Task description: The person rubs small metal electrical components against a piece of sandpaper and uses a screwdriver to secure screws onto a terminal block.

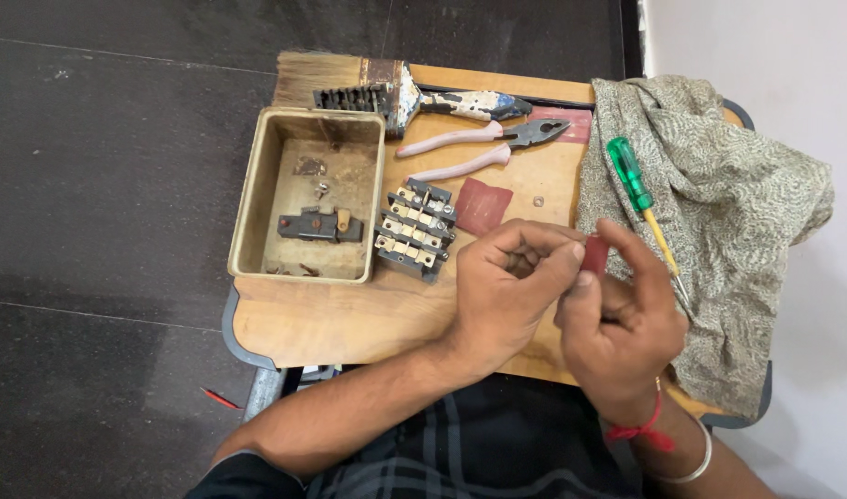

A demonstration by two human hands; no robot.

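My left hand and my right hand meet over the front right of a small wooden table. Both pinch a small dark red piece of sandpaper between thumb and fingers. Whether something small is held under the paper is hidden by the fingers. A second red sandpaper piece lies flat on the wood just beyond my left hand. A dark block of switch parts with brass contacts sits to the left of it.
An open metal box holds a small dark part. A paint brush and pink-handled pliers lie at the far edge. A green-handled screwdriver rests on a patterned cloth at right. A small nut lies loose. Dark floor is at left.
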